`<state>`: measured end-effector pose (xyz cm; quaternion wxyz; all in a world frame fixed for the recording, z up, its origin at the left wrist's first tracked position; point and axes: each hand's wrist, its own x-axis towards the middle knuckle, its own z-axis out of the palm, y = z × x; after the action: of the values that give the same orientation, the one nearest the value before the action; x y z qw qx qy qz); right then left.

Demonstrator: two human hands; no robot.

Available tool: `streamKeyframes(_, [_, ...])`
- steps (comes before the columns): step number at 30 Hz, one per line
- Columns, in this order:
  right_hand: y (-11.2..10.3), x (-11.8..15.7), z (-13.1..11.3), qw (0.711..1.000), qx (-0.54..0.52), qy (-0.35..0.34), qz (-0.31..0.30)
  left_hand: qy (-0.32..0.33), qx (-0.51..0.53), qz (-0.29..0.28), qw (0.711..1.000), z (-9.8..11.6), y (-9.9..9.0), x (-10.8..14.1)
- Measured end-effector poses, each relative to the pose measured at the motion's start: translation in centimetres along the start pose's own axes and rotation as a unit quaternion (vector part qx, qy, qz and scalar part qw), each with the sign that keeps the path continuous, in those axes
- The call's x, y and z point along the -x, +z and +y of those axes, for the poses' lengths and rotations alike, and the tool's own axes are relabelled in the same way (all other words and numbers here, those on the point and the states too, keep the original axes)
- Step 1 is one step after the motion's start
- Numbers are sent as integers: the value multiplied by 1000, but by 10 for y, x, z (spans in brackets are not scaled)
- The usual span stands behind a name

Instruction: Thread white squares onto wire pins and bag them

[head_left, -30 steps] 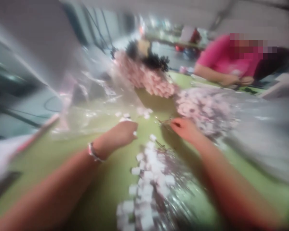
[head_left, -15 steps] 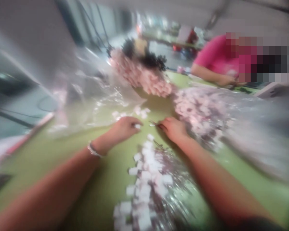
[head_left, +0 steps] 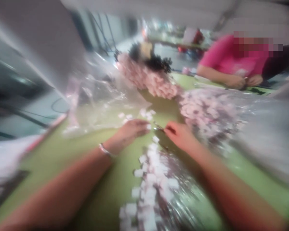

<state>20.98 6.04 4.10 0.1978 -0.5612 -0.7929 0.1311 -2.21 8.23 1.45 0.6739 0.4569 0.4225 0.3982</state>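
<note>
My left hand (head_left: 132,130), with a bracelet at the wrist, is closed with a small white piece (head_left: 148,127) at its fingertips. Across a short gap, my right hand (head_left: 179,133) pinches a thin dark stem (head_left: 159,127) whose end points toward the left hand. Blur hides the stem's finer details. Below both hands, a long row of white-tipped stems (head_left: 151,178) runs toward me, its thin shiny stalks fanned out to the right. Several loose white pieces (head_left: 146,114) lie on the green table (head_left: 96,179) just beyond my left hand.
Clear plastic wrap (head_left: 98,102) covers the table's far left. Pink flower bunches (head_left: 159,81) lie at the back, with pale pink flowers (head_left: 199,107) in plastic to the right. A person in a pink shirt (head_left: 240,64) works across the table.
The whole view has shifted slightly, so things appear farther right. My left fingers look straighter around the white piece, and the stem in my right hand shows more clearly.
</note>
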Motion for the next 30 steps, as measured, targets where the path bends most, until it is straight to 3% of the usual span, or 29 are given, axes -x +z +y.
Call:
streamKeyframes(4, [0,6,-13,999,-33,-6,-22,-2,4,-11,1000,-3,-2,-1])
streamKeyframes(9, [2,7,-10,998,-65,3,-11,-25,16,-12,999,0,-1,0])
streamKeyframes(19, [-2,10,-12,998,-43,-31,-16,-36,24,-24,999,1,1,0])
streamKeyframes(30, [0,9,-6,983,72,-166,8,-47,-18,-32,998,5,2,3])
